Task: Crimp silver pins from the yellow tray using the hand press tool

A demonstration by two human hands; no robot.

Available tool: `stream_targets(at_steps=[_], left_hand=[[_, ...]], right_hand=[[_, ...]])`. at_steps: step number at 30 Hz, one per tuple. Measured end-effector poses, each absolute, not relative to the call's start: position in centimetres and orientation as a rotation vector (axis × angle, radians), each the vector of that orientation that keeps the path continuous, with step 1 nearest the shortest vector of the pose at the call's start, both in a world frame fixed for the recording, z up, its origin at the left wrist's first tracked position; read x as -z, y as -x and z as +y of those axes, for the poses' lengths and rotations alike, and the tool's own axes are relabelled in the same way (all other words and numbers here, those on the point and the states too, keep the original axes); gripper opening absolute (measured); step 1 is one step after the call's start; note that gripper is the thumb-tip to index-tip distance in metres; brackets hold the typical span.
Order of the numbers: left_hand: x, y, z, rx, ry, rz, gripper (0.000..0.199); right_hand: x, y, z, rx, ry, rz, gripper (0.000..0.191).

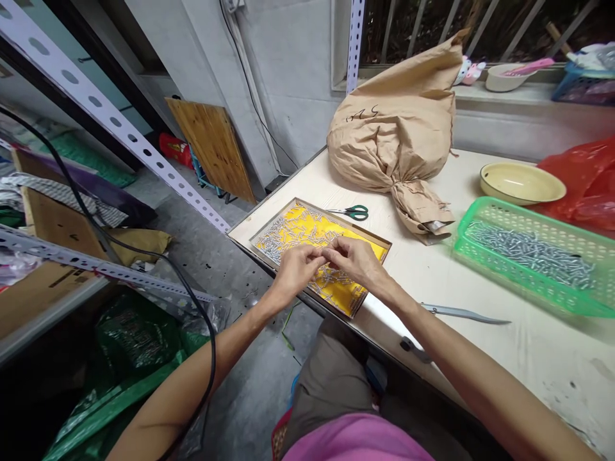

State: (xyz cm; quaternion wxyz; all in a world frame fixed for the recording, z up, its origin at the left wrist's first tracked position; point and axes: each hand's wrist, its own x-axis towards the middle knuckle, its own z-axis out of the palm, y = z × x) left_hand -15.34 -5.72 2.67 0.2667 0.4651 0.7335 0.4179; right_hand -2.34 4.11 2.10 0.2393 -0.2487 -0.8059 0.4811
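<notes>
A shallow tray (387,251) with a yellow bottom lies at the table's near left edge, scattered with many small metal screws (271,242). Above its middle, my left hand (298,269) and my right hand (354,258) meet at the fingertips. Both are closed in a pinch; whatever lies between the fingers is too small to make out. Just behind the tray are scissors with green handles (356,212). To the right stands a green perforated basket (521,276) holding more metal screws (533,251).
A large brown paper bag (384,134) sits at the back. A grey blade (471,314) and a dark-handled tool (414,349) lie right of my right forearm. Further right are a yellow bowl (521,182) and red plastic (583,186). A white perforated post (115,121) slants down at left.
</notes>
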Motion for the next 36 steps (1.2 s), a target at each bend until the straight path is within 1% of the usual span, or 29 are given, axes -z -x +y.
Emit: stream_targets(at_steps=[4,7,10,12,16,20,28,30,32,34,36], left_hand=[[-2.3,15.9,-5.3,-1.108,-0.963,1.785,0.016],[-2.0,16.7,-5.3,-1.112,-0.935,1.874,0.013],[-1.7,17.3,-5.7,-1.160,-0.933,1.975,0.034],[-1.6,17.5,-6.0,-1.172,-0.928,1.980,0.040],[-1.6,17.5,-6.4,-1.170,-0.910,1.968,0.032],[-1.5,17.4,-6.2,-1.188,-0.878,1.956,0.026],[-1.6,16.6,-6.2,-1.127,-0.899,1.971,0.027],[-1.4,16.5,-6.2,-1.131,-0.893,1.952,0.028],[-1.2,16.3,-6.2,-1.168,-0.903,1.898,0.030],[-1.0,16.0,-6.2,-1.207,-0.968,1.832,0.032],[-1.0,15.7,-6.2,-1.217,-1.084,1.801,0.029]], right_hand=[[-1.2,2.1,4.1,-1.247,0.735,-2.259,0.021],[-0.2,2.2,3.8,-0.989,0.782,-2.388,0.013],[0.6,2.7,3.1,-0.719,0.821,-2.648,0.013],[0.9,3.2,2.6,-0.626,0.844,-2.773,0.012],[1.0,4.3,1.7,-0.500,0.833,-2.867,0.015],[1.4,4.5,1.1,-0.524,0.828,-2.863,0.012],[1.4,3.7,3.0,-0.766,0.822,-2.679,0.016],[1.2,3.3,4.0,-1.086,0.858,-2.471,0.012],[1.0,2.8,4.6,-1.572,0.877,-2.136,0.011],[0.7,2.3,4.8,-1.964,0.844,-1.839,0.022],[0.5,2.0,4.6,-2.147,0.802,-1.704,0.033]])
